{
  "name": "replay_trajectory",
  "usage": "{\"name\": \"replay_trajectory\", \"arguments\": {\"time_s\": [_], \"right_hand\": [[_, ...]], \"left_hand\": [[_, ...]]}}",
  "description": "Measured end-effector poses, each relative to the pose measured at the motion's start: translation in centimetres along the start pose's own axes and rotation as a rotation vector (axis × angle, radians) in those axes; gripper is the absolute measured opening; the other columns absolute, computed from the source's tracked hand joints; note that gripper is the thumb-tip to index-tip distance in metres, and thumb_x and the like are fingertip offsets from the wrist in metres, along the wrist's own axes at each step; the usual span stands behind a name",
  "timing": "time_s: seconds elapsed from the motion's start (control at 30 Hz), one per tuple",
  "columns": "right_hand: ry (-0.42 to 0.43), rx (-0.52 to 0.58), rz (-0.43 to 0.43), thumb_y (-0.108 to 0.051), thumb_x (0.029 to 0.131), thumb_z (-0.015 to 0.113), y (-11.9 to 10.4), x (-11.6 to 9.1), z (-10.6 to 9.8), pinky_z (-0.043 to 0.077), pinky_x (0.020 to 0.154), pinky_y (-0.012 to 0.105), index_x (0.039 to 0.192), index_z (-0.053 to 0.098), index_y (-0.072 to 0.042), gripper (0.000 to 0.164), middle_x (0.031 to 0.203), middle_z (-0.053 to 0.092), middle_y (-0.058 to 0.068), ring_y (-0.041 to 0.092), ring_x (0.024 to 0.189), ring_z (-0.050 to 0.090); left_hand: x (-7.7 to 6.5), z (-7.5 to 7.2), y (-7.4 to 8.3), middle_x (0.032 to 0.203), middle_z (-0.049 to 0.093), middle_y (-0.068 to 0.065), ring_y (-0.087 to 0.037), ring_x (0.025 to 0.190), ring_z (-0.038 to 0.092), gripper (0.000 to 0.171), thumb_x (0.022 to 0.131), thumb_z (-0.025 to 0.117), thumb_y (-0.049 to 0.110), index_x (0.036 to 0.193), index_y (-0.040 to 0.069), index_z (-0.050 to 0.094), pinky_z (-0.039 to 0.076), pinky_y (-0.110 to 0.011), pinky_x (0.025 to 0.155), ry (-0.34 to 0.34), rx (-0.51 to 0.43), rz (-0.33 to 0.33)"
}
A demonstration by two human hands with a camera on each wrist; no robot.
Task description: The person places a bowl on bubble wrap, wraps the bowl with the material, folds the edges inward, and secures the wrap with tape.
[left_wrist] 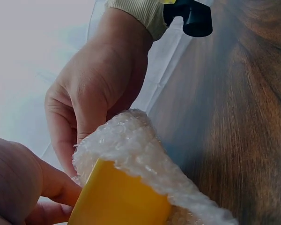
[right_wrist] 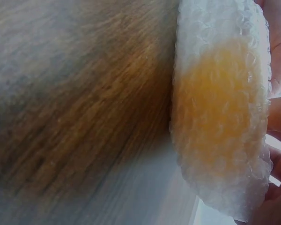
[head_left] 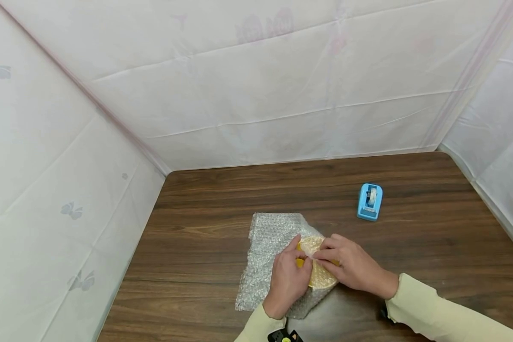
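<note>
Two hands [head_left: 289, 277] [head_left: 354, 262] pinch one bubble-wrap sheet [head_left: 266, 251] over one yellow object [left_wrist: 122, 196]

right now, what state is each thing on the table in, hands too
Bubble wrap: partly folded over the yellow object, the rest spread out on the table
Yellow object: partly wrapped, some of its side bare
Left hand: pinching the wrap
Right hand: pinching the wrap
Blue tape dispenser: standing apart, untouched, loaded with a tape roll
</note>
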State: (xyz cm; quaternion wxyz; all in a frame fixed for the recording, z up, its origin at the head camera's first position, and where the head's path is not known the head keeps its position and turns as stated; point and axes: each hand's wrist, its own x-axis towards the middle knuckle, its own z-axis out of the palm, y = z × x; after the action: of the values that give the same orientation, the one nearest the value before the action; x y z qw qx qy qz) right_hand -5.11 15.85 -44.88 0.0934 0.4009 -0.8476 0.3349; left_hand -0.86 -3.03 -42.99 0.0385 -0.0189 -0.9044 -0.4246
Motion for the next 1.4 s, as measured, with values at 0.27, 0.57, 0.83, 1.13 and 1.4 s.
{"name": "replay_trajectory", "arguments": {"time_s": [0.27,0.57,0.83,1.13,1.4], "right_hand": [[0.053,-0.074,-0.071,-0.012,0.084,0.084,0.1,-0.4,0.6,0.042,0.068,0.018,0.100,0.083,-0.017,0.016,0.092,0.067,-0.013,0.000,0.082,0.047],[0.056,-0.139,-0.123,-0.012,0.081,0.086,0.2,-0.6,0.9,0.042,0.071,0.021,0.102,0.083,-0.018,0.022,0.091,0.066,-0.012,0.002,0.081,0.047],[0.040,-0.174,-0.102,-0.015,0.080,0.087,0.1,-1.0,0.4,0.050,0.076,0.029,0.099,0.079,-0.019,0.020,0.097,0.068,-0.009,0.006,0.089,0.056],[0.049,-0.244,-0.139,-0.028,0.087,0.080,0.2,-1.8,-0.5,0.051,0.077,0.032,0.099,0.078,-0.016,0.017,0.101,0.070,-0.005,0.010,0.094,0.061],[0.123,-0.239,-0.186,-0.039,0.104,0.059,0.6,-2.5,-0.6,0.049,0.073,0.032,0.099,0.079,-0.013,0.033,0.098,0.071,-0.003,0.012,0.087,0.060]], "left_hand": [[0.0,0.1,0.1,0.146,0.063,-0.015,-0.028,0.075,0.073,0.045,0.103,0.060,0.026,0.064,0.007,0.072,0.051,-0.026,0.059,-0.007,-0.082,-0.072],[-0.2,0.3,-0.2,0.133,0.072,-0.015,-0.036,0.108,0.075,0.021,0.094,0.072,0.017,0.075,0.009,0.078,0.061,-0.046,0.085,0.068,0.066,-0.036],[-0.6,-0.2,-0.6,0.098,0.068,0.000,-0.016,0.078,0.066,0.016,0.090,0.078,0.022,0.078,0.012,0.079,0.054,-0.032,0.069,0.135,0.250,0.001],[-0.4,-0.5,-0.5,0.090,0.061,0.003,-0.005,0.071,0.053,0.017,0.092,0.078,0.024,0.081,0.011,0.079,0.042,-0.021,0.063,0.072,0.195,-0.082],[-0.3,-0.3,-0.6,0.092,0.061,0.002,-0.005,0.071,0.052,0.017,0.092,0.077,0.023,0.080,0.011,0.078,0.042,-0.021,0.063,0.063,0.195,-0.069]]}}
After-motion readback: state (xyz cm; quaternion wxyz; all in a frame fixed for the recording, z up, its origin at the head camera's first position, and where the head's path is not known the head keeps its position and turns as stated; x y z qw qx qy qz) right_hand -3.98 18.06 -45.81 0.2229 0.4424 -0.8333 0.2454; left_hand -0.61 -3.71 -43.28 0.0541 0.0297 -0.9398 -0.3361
